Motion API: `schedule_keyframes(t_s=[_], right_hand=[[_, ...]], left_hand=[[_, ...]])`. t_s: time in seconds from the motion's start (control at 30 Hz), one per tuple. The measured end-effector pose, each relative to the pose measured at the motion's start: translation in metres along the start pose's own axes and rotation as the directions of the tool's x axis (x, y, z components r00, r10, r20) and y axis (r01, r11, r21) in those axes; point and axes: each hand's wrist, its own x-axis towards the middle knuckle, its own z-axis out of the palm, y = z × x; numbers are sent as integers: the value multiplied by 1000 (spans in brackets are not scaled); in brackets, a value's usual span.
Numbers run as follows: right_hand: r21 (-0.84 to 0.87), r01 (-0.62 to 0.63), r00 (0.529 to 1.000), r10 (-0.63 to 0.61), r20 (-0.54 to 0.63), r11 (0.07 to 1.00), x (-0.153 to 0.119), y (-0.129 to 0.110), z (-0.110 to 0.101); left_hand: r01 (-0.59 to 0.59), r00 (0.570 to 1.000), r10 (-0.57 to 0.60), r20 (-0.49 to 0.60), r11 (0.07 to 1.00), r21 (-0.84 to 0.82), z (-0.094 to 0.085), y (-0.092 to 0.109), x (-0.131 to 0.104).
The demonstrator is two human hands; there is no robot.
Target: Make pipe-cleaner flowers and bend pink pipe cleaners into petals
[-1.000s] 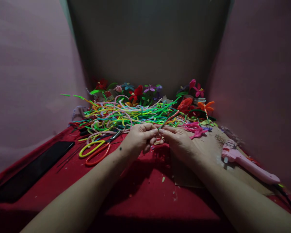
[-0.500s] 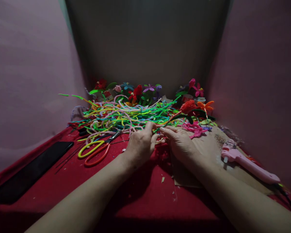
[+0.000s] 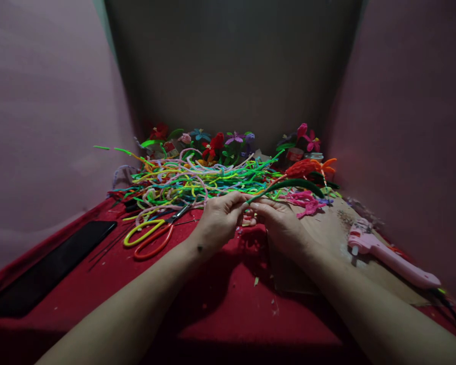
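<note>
In the head view, a red pipe-cleaner flower (image 3: 303, 168) slants up to the right, with a long dark green leaf (image 3: 297, 183) along its stem (image 3: 265, 191). My left hand (image 3: 219, 217) is closed, thumb and fingertips pinching the green lower end of that stem. Close beside it, my right hand (image 3: 280, 223) pinches the same stem with its thumb and fingers. The very tips of the fingers partly cover the wire between them. A heap of colourful pipe cleaners (image 3: 197, 177) lies just beyond both hands.
Scissors (image 3: 148, 238) with yellow and red handles lie left of my hands, near a black phone-like slab (image 3: 53, 266). A pink glue gun (image 3: 393, 256) rests on cardboard (image 3: 327, 228) at right. Finished flowers (image 3: 213, 147) stand along the back. Red cloth (image 3: 228, 314) covers the table.
The flower has turned in my fingers: its green leaf, lower and darker before, now shows as a long arc below the red head. Both hands stay close together in nearly the same place.
</note>
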Motion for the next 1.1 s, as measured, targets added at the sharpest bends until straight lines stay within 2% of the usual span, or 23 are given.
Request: schedule_keyframes(t_s=[0.07,0.17,0.3,0.37,0.43,0.5,0.57,0.63,0.7,0.73,0.8,0.87,0.93,1.03,1.1], right_hand=[[-30,18,1000,-18,8,999,0,-1,0],[-73,41,999,-41,3,996,0,-6,-1],[-48,22,999,-20,38,999,-1,-12,-1],[37,-6,999,5,40,999,-1,-11,-1],[103,-16,1000,14,26,995,-1,-9,-1],[115,-8,1000,7,10,993,0,-5,-1],[116,6,1000,-4,-11,993,1,-3,-1],[123,-10,999,14,-33,992,1,-3,-1],[146,-47,997,56,-59,988,1,-2,0],[152,-71,994,83,-73,986,1,-2,0],[153,-110,987,126,-95,982,1,-2,0],[133,-140,984,152,-88,981,0,-2,0],[122,-144,986,153,-62,982,0,-2,0],[128,-124,992,127,-18,984,0,-1,-1],[108,-101,995,100,16,989,-1,0,-2]], left_hand=[[133,989,-118,94,975,-177,-3,4,2],[307,940,-209,270,864,-399,-10,1,5],[502,845,-207,494,626,-597,-15,-12,8],[539,821,-195,536,575,-616,-15,-15,9],[513,836,-204,510,622,-592,-13,-13,9],[427,880,-213,425,747,-510,-11,-9,8],[282,941,-189,281,897,-341,-7,-5,6],[81,991,-74,110,995,-55,-3,-5,4],[-103,994,107,1,954,283,1,-10,1],[-163,983,184,-7,891,423,2,-14,0],[-217,968,249,28,779,589,3,-20,-2],[-223,968,245,47,765,605,3,-24,-2],[-193,976,219,11,836,513,3,-21,-2],[-70,995,82,-50,975,210,3,-9,-1],[68,998,-68,-2,997,-47,3,-2,0]])
